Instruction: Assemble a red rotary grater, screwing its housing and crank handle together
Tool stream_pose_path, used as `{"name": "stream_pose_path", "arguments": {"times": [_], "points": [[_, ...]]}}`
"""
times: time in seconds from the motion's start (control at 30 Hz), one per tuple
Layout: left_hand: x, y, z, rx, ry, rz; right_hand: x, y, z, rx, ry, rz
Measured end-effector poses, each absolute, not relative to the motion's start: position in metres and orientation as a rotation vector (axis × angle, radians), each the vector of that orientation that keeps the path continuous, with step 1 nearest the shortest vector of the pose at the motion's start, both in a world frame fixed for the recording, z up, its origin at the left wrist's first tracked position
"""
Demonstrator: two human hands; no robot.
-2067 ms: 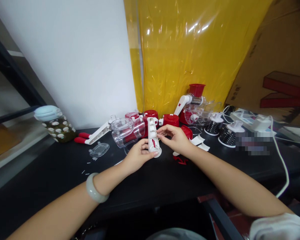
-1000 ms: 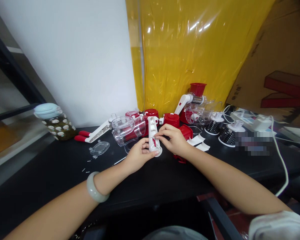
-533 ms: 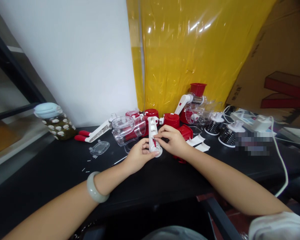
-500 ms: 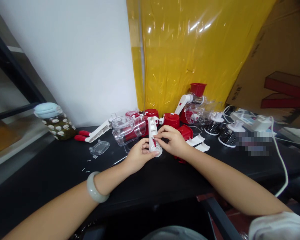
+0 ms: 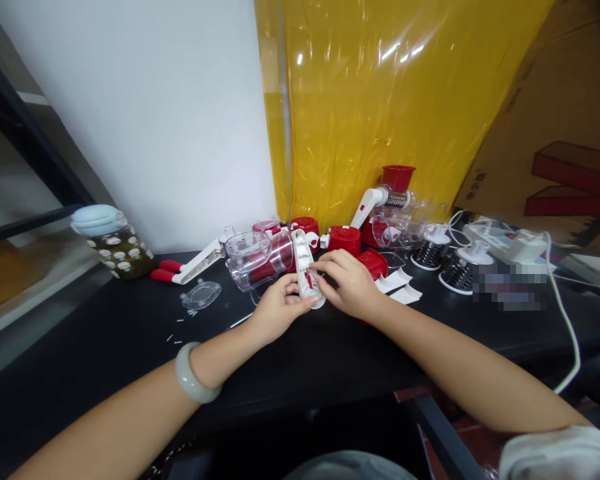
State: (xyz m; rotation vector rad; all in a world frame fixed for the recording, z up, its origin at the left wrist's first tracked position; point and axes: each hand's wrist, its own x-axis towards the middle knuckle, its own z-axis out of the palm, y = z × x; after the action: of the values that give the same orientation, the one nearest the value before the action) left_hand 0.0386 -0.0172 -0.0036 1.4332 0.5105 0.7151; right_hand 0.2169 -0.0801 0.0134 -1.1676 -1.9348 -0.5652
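Note:
Above the black table, my left hand [image 5: 276, 311] is closed around the lower end of a white plastic crank handle [image 5: 302, 245]. Its hollow, ribbed inner side faces me, and a narrow red piece [image 5: 309, 279] lies in the channel. My right hand [image 5: 351, 285] is bent over the handle's middle, thumb and fingertips pinched beside the red piece. Whatever those fingertips hold is too small to make out. Behind the hands are red grater bases [image 5: 343, 239] and a clear plastic housing [image 5: 260, 261].
At left lie a red-gripped white handle [image 5: 193, 267], a clear disc [image 5: 201, 295], several small pins [image 5: 179, 321] and a lidded bottle [image 5: 113, 243]. To the right are white curved covers [image 5: 405, 294], black grater drums [image 5: 463, 272], an assembled rotary grater [image 5: 395, 193] and a cable [image 5: 565, 327].
The crank handle's upper end has tipped slightly to the left. My right fingers have shifted a little and stay at its middle.

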Motion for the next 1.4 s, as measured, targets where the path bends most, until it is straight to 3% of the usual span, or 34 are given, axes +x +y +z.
{"name": "stream_pose_path", "arguments": {"times": [0.77, 1.13, 1.4], "points": [[0.037, -0.016, -0.004, 1.561, 0.51, 0.724, 0.215, -0.078, 0.005, -1.199, -1.923, -0.552], [0.038, -0.017, -0.006, 1.593, 0.487, 0.762, 0.207, -0.077, 0.005, -1.18, -1.598, -0.159], [0.038, -0.018, -0.007, 1.599, 0.513, 0.697, 0.213, -0.056, -0.01, -1.123, -1.452, 0.404]]}}
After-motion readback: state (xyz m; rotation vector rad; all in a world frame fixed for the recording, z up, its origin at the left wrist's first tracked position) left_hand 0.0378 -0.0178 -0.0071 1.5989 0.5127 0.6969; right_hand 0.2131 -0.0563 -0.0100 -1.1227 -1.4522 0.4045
